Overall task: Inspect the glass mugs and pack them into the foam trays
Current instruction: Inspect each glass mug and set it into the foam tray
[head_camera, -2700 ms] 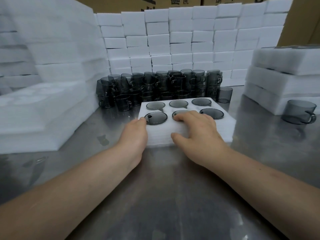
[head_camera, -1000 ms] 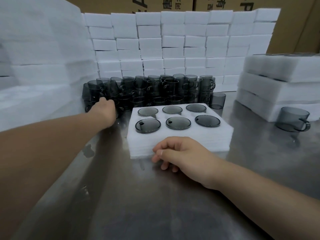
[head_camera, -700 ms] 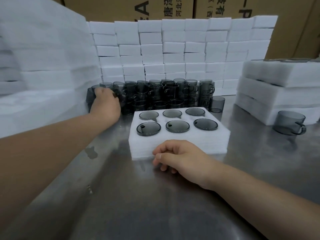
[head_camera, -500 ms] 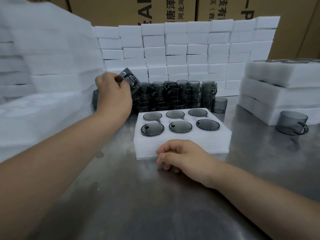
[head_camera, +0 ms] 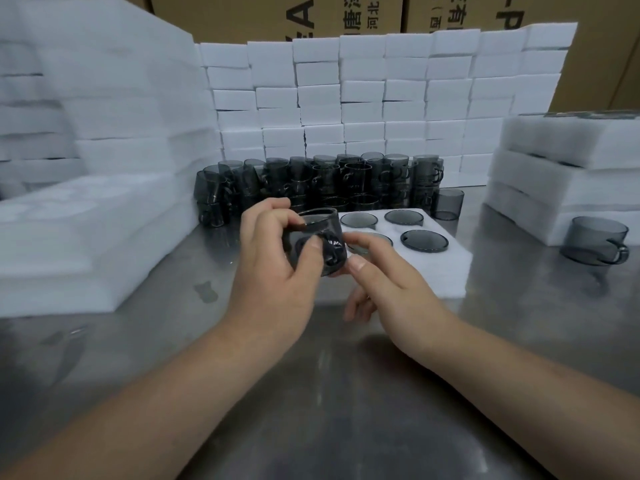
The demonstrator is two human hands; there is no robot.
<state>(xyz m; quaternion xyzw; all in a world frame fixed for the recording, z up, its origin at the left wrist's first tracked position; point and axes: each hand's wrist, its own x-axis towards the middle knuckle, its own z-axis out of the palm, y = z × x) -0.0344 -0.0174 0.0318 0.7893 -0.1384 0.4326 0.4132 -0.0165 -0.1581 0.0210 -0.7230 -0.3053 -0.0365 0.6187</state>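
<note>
Now I am inspecting: my left hand (head_camera: 273, 271) is curling thumb and fingers round the smoky grey glass mug (head_camera: 323, 233), holding it up over the steel table (head_camera: 311, 393), while my right hand (head_camera: 391, 285) is pinching its handle side. Next I am needing an empty pocket, since the white foam tray (head_camera: 446, 271) behind is showing packed mugs (head_camera: 424, 241) in every visible pocket.

Steel table (head_camera: 346, 427), cardboard boxes (head_camera: 242, 15) behind
</note>
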